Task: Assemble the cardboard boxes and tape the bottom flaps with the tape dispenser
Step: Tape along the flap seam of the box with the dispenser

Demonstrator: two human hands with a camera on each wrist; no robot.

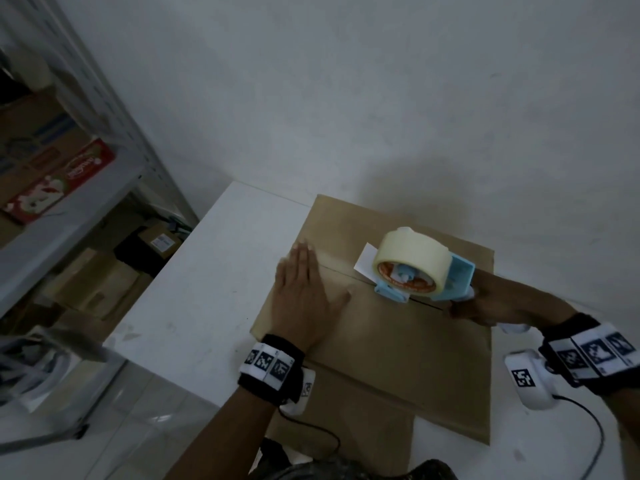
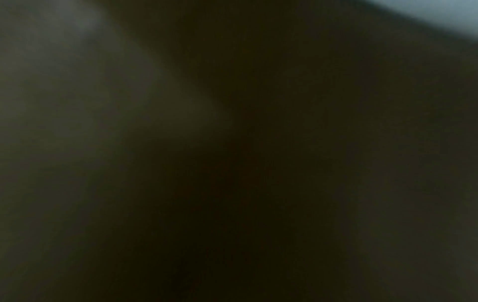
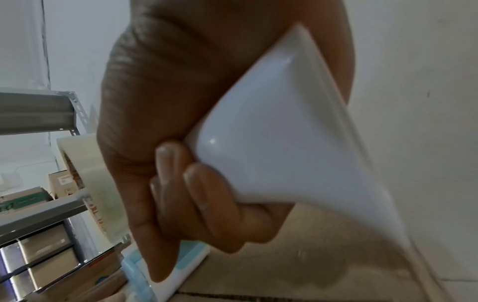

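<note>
Both hands busy: left hand (image 1: 304,299) flat on box (image 1: 398,341); right hand (image 1: 485,306) grips dispenser (image 1: 446,278).

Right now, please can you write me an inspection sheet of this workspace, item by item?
Surface: white table, against a white wall.
Job's things: cardboard box lies on the table, flaps closed; tape dispenser, light blue with a clear tape roll, stands on the centre seam.
Clutter: nothing seen on the table.
Grippers: left hand presses flat on the box, fingers straight; right hand grips the dispenser's white handle.
Cables: black cable runs from the right wrist camera; another from the left.
Surroundings: metal shelf rack at left, holding cartons. Left wrist view is dark.
</note>
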